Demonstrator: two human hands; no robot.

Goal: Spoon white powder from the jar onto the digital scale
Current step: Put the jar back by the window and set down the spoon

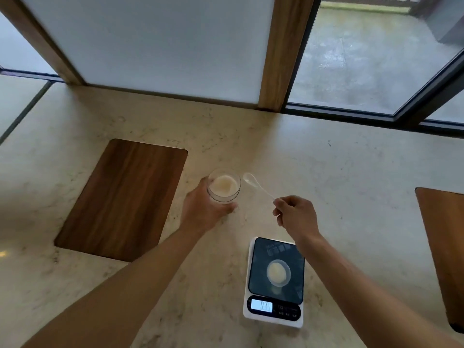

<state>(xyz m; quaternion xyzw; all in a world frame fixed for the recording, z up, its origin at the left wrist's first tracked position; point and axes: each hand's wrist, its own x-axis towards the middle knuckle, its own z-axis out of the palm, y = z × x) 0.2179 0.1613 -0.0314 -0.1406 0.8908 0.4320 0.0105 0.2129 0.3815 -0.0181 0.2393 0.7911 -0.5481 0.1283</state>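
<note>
A clear jar [224, 186] with white powder in it stands on the stone counter, and my left hand [203, 212] wraps around its near side. My right hand [296, 214] pinches the handle end of a clear plastic spoon [253, 181]; the spoon's bowl hovers just right of the jar's rim and looks empty. Nearer to me, the digital scale [275, 282] has a dark platform with a small clear dish [278, 272] holding a mound of white powder. Its lit display [261, 306] shows digits too blurred to read.
A wooden board [123, 199] is set into the counter [351, 177] left of the jar. Another wooden board [444, 247] lies at the right edge. Frosted panels, wooden posts and a dark window frame [351, 114] bound the counter's far side.
</note>
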